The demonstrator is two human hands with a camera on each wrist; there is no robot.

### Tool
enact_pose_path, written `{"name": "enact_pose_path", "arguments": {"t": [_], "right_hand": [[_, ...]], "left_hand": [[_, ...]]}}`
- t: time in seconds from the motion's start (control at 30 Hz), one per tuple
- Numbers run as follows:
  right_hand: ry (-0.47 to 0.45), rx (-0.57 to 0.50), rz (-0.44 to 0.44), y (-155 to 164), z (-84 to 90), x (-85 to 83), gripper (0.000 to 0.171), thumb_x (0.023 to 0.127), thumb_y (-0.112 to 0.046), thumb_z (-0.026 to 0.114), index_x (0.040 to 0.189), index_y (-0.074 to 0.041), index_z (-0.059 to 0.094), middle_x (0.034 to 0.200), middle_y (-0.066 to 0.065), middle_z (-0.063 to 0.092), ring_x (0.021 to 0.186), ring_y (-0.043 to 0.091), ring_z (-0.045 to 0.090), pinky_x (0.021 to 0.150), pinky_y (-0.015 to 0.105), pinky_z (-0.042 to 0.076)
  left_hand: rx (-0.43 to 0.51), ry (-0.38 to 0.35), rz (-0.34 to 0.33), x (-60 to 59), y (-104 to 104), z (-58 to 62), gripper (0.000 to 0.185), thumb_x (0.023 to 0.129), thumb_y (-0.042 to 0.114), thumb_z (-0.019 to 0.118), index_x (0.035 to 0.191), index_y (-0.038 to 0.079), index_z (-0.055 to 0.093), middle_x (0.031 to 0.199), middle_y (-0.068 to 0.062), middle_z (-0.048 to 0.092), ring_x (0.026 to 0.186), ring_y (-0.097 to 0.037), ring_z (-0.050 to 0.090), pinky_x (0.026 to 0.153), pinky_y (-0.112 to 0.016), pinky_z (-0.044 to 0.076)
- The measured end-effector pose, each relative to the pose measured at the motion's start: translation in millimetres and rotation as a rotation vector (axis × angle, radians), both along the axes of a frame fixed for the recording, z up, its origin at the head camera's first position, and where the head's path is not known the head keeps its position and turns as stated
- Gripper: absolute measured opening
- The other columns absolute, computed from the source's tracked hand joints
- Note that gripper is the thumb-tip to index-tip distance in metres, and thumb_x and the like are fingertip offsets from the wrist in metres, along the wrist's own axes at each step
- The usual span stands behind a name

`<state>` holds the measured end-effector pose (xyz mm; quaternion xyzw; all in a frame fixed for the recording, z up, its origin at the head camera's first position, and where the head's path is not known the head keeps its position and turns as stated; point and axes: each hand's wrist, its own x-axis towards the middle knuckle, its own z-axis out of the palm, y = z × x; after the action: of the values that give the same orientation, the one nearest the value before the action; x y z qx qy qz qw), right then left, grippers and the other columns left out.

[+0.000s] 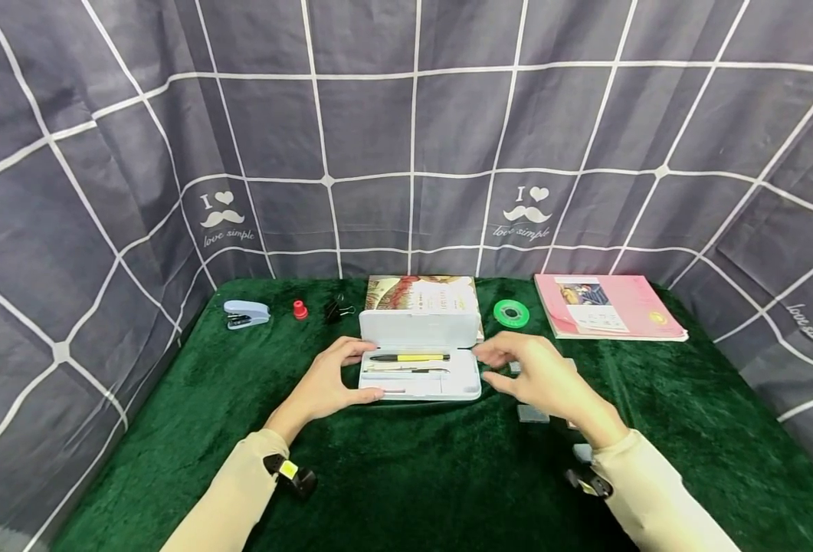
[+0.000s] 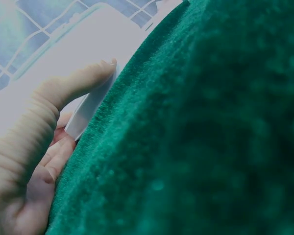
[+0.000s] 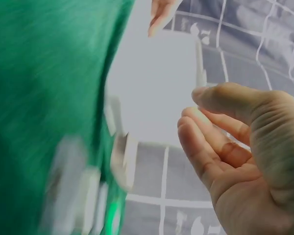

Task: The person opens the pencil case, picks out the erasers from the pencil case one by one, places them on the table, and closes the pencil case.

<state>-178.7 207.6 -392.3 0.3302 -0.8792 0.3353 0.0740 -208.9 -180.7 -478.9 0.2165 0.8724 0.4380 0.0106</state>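
Observation:
A white pencil case point(image 1: 460, 368) lies on the green cloth with its lid point(image 1: 420, 330) raised. Inside are a yellow-and-black pen point(image 1: 413, 357), a slim black-and-silver pen point(image 1: 413, 371) and a small thin pinkish stick point(image 1: 394, 391). My left hand point(image 1: 326, 377) grips the case's left end, thumb at the front corner; in the left wrist view the thumb point(image 2: 85, 81) lies along the case's edge. By the right end hovers my right hand point(image 1: 533, 372), fingers loosely bent; the right wrist view shows nothing held in these fingers point(image 3: 198, 142).
Behind the case lies a patterned book point(image 1: 440, 291). To the left sit a light-blue stapler point(image 1: 246, 314), a red cap-like object point(image 1: 299, 310) and black binder clips point(image 1: 339, 309). Rightward are a green tape roll point(image 1: 512, 313), pink notebook point(image 1: 620, 307) and small grey blocks point(image 1: 533, 414).

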Motion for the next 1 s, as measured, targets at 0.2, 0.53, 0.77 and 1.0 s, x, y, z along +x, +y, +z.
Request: {"name": "enact_pose_path", "arguments": {"t": [0.2, 0.53, 0.77, 1.0], "right_hand": [[-0.010, -0.034, 0.113, -50, 8.4, -16.0, 0.034, 0.095, 0.000, 0.086, 0.128, -0.003, 0.080, 0.120, 0.009, 0.081, 0.102, 0.028, 0.081, 0.092, 0.044, 0.068], [-0.094, 0.043, 0.223, -114, -4.0, -28.0, 0.028, 0.099, -0.004, 0.085, 0.126, -0.003, 0.081, 0.115, 0.011, 0.082, 0.102, 0.021, 0.079, 0.092, 0.037, 0.067], [-0.106, 0.146, 0.283, -128, -17.4, -29.7, 0.017, 0.100, -0.003, 0.083, 0.116, -0.006, 0.085, 0.108, 0.004, 0.083, 0.096, 0.014, 0.078, 0.086, 0.028, 0.065], [-0.101, 0.179, 0.282, -131, -23.4, -28.6, 0.025, 0.099, 0.008, 0.077, 0.111, -0.011, 0.088, 0.107, 0.001, 0.083, 0.100, 0.015, 0.078, 0.090, 0.029, 0.065]], "left_hand": [[0.010, -0.004, 0.004, 0.0, -1, -0.4, 0.079, 0.085, 0.041, 0.100, 0.152, 0.017, 0.066, 0.152, -0.004, 0.060, 0.140, -0.031, 0.066, 0.120, -0.049, 0.054], [0.013, 0.003, -0.008, -0.3, 0, -1.1, 0.078, 0.086, 0.041, 0.099, 0.153, 0.019, 0.065, 0.151, -0.002, 0.059, 0.140, -0.031, 0.066, 0.120, -0.047, 0.054], [0.021, -0.008, -0.014, 0.1, 1, -1.7, 0.077, 0.088, 0.040, 0.098, 0.153, 0.019, 0.064, 0.153, -0.002, 0.058, 0.142, -0.031, 0.063, 0.121, -0.046, 0.053], [0.016, -0.004, 0.001, 0.2, -1, -1.4, 0.077, 0.087, 0.036, 0.099, 0.153, 0.018, 0.065, 0.152, -0.002, 0.059, 0.142, -0.031, 0.064, 0.120, -0.046, 0.054]]}}
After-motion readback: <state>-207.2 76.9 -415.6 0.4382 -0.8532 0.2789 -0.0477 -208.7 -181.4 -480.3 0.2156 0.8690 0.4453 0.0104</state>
